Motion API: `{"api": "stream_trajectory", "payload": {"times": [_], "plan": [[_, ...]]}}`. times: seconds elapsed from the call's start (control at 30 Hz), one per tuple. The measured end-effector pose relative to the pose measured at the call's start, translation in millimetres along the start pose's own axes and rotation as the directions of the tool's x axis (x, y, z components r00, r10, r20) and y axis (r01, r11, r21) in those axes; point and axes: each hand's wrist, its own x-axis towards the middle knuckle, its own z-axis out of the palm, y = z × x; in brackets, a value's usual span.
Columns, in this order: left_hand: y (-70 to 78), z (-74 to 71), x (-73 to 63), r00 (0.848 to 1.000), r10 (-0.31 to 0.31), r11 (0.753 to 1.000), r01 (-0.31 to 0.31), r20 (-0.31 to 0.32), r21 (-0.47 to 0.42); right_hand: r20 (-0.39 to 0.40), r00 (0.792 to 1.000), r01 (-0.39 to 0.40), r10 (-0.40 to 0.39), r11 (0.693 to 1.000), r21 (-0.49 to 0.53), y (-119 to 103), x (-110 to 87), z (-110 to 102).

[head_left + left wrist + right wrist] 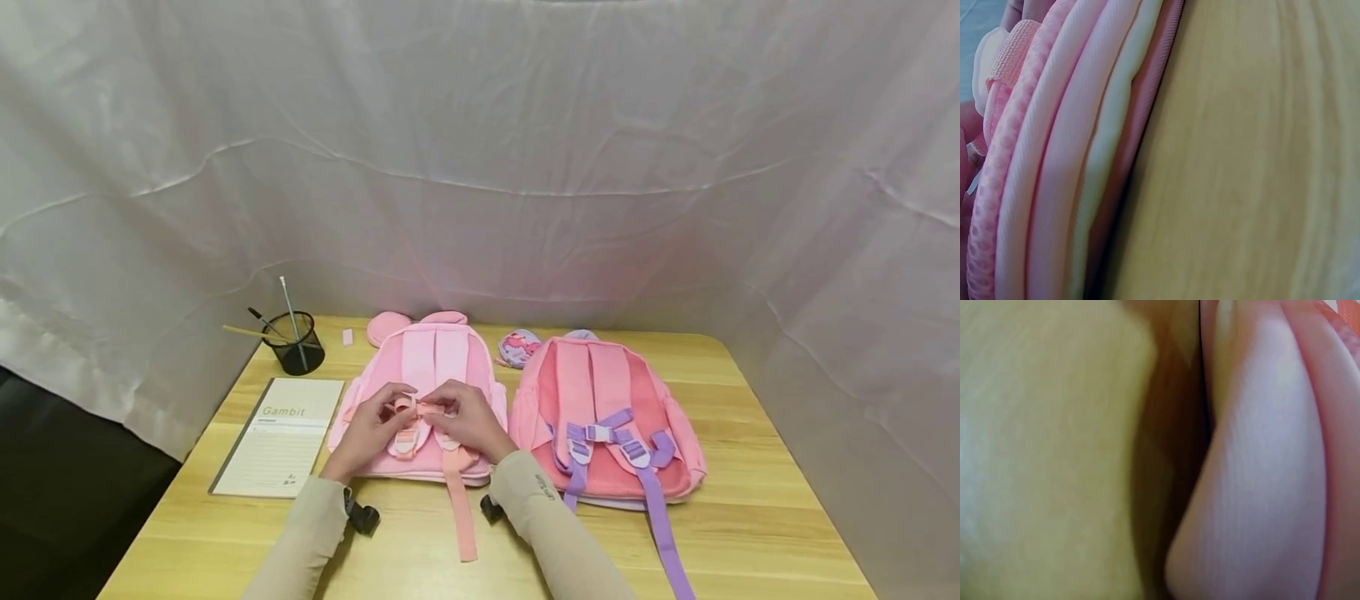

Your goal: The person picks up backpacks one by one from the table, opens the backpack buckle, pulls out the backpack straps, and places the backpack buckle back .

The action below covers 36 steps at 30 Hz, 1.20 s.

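Note:
A light pink backpack (375, 375) lies on the table with its padded shoulder straps (451, 354) facing up. Over its lower half, my left hand (372, 427) pinches the orange chest strap (429, 408) near a small white buckle part. My right hand (472, 421) pinches the same strap from the other side, fingertips close to the left ones. Fingers partly cover the buckle, so whether its halves are joined cannot be seen. A loose orange webbing tail (459, 508) hangs toward the front. The left wrist view shows the backpack's layered edge (1072, 162) and a white strap adjuster (986, 69).
To the right lies a darker pink backpack (681, 442) with purple straps (658, 521) and a white buckle (598, 433). A notebook (277, 442) and a black mesh pen cup (303, 354) are at left. Small round pouches (519, 346) and an eraser-like block (347, 337) lie behind.

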Motion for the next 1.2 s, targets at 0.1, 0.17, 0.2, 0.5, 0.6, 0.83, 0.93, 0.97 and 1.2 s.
{"api": "stream_trajectory", "payload": {"times": [0.1, 0.17, 0.2, 0.5, 0.6, 0.83, 0.93, 0.97, 1.2], "plan": [[0.2, -0.3, 0.3, 1.000, 0.002, 1.000, -0.002, -0.014, -0.020, 0.003, 1.000, -0.009, 0.010, 1.000, -0.003, 0.6, -0.6, -1.6], [-0.2, 0.1, 0.1, 1.000, 0.001, 1.000, -0.002, -0.022, -0.031, -0.004, 1.000, -0.010, 0.010, 1.000, 0.008, 0.0, -1.6, -2.3], [-0.4, 0.4, -0.1, 1.000, -0.001, 0.999, 0.000, -0.025, -0.035, -0.005, 1.000, -0.012, 0.012, 1.000, 0.014, -0.3, -1.9, -2.6], [0.9, 1.7, -0.5, 1.000, -0.014, 0.999, 0.014, -0.024, -0.031, -0.004, 1.000, -0.015, 0.015, 1.000, 0.010, 1.8, -2.7, -3.0], [0.3, 1.3, -0.1, 1.000, -0.005, 1.000, 0.005, -0.009, -0.021, 0.002, 1.000, -0.020, 0.020, 1.000, 0.013, 3.1, -2.1, -2.1], [-3.1, 2.1, 0.5, 1.000, 0.013, 1.000, -0.014, 0.028, 0.014, 0.018, 1.000, -0.022, 0.021, 0.999, 0.028, 2.4, -0.6, -1.0], [-2.6, 1.9, 0.6, 1.000, 0.013, 1.000, -0.013, 0.014, 0.008, 0.011, 1.000, -0.007, 0.006, 0.999, 0.035, 2.3, -0.8, -1.7], [-2.3, 1.7, 0.7, 1.000, 0.013, 1.000, -0.013, 0.006, 0.004, 0.007, 1.000, 0.000, 0.000, 0.999, 0.043, 2.3, -1.2, -2.1], [-2.1, 1.2, 0.2, 1.000, 0.009, 0.999, -0.010, -0.028, -0.031, -0.024, 0.999, 0.038, -0.036, 0.996, 0.075, 6.0, -3.7, -2.9]]}}
